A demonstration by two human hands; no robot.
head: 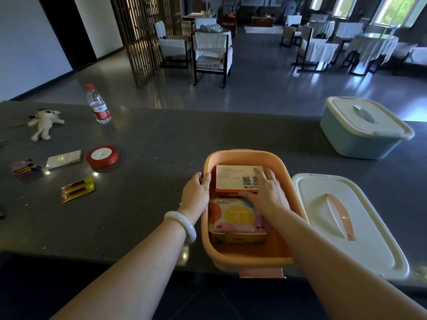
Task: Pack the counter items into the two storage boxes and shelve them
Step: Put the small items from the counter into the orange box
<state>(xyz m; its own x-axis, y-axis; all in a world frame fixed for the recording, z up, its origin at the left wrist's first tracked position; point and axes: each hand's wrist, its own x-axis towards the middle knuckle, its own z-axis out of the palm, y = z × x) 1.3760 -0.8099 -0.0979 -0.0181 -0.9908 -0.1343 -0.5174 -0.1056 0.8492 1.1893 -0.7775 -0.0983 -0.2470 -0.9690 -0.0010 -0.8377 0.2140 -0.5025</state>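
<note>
Orange storage box (249,262) at the near edge of the counter (150,139), open, white lid (374,245) lying just to its right. Holds a patterned soft pack (235,215) and, at the far end, a white-and-orange carton (233,179). Left hand (196,192) curled over the left rim, gripping it; right hand (265,190) inside, fingers spread flat on the carton, clasping nothing. Looks early in the packing: water bottle (98,105), plush toy (45,123), red ribbon spool (102,157), slim white box (64,159), purple packet (24,168) and yellow packet (77,189) loose at left. Blue box (360,144) lidded at far right, contents hidden. Nothing shelved yet.
</note>
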